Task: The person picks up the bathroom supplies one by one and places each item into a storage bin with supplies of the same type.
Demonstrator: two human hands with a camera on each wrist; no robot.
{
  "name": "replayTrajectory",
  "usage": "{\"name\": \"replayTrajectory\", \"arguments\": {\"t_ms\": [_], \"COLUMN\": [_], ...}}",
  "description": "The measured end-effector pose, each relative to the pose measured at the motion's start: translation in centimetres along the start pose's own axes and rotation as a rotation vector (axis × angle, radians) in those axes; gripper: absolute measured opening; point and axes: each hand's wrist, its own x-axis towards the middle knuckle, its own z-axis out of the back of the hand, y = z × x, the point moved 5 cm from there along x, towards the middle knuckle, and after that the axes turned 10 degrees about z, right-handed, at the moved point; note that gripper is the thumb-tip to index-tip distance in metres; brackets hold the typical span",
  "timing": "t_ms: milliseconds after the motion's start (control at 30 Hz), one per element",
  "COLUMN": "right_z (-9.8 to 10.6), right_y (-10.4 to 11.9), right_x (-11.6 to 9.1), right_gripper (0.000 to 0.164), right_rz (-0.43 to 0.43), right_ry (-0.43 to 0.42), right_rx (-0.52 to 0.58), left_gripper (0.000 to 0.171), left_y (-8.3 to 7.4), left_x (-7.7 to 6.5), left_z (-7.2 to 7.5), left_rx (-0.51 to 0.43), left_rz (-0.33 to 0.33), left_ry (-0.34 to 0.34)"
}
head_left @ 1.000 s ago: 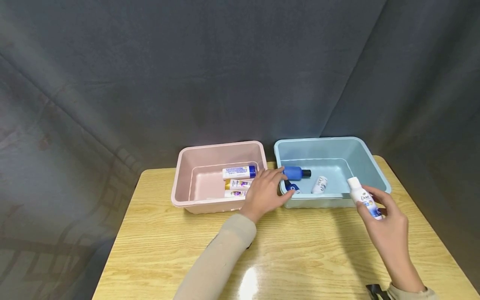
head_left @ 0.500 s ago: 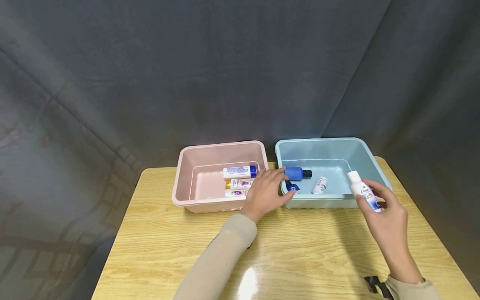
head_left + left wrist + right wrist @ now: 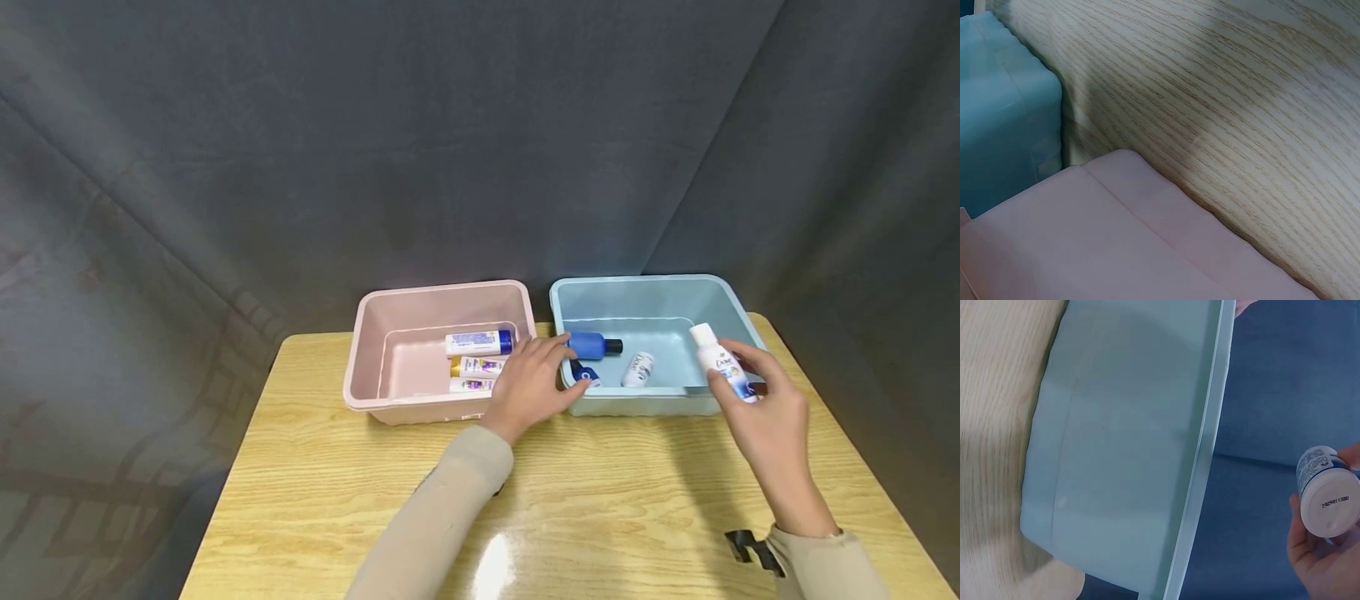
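Observation:
My right hand (image 3: 772, 408) grips a small white Dove bottle (image 3: 720, 362) with a blue lower part, over the right front corner of the blue bin (image 3: 637, 283). The bottle tilts with its white cap up and away from me. Seen from the right wrist, its round base (image 3: 1332, 503) carries a printed date, with fingers curled round the side. My left hand (image 3: 528, 383) lies spread where the pink bin (image 3: 435, 292) and blue bin meet, fingertips and thumb at the blue bin's left rim. Nothing shows in its grasp.
The blue bin holds a blue bottle with black cap (image 3: 592, 345), a dark blue item (image 3: 587, 373) partly hidden by my left hand, and a white Dove container (image 3: 638, 369). In the pink bin lie a blue-capped tube (image 3: 476, 342) and two tubes with purple labels (image 3: 472, 367). A dark curtain (image 3: 450, 150) hangs behind.
My right hand has moved slightly away from me and left, carrying the Dove bottle further over the blue bin's front rim. My left hand stays in place.

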Motion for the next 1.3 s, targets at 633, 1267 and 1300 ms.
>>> {"name": "replayTrajectory", "arguments": {"t_ms": [633,1267,1300], "right_z": [-1.0,-1.7,-1.7], "right_y": [-1.7,-3.0,-3.1], "right_x": [2.7,5.2,5.3], "right_gripper": [0.042,0.042,0.042], "right_rz": [0.080,0.251,0.246], "right_ry": [0.096,0.196,0.202], "right_rx": [-0.050,-0.162,-0.167], "left_gripper": [0.052,0.054,0.054], "left_y": [0.0,0.0,0.0], "left_x": [0.1,0.0,0.0], "left_z": [-0.2,-0.1,0.0], "left_rx": [0.002,0.018,0.017], "left_rz": [-0.007,0.003,0.003], "left_ry": [-0.009,0.005,0.005]}}
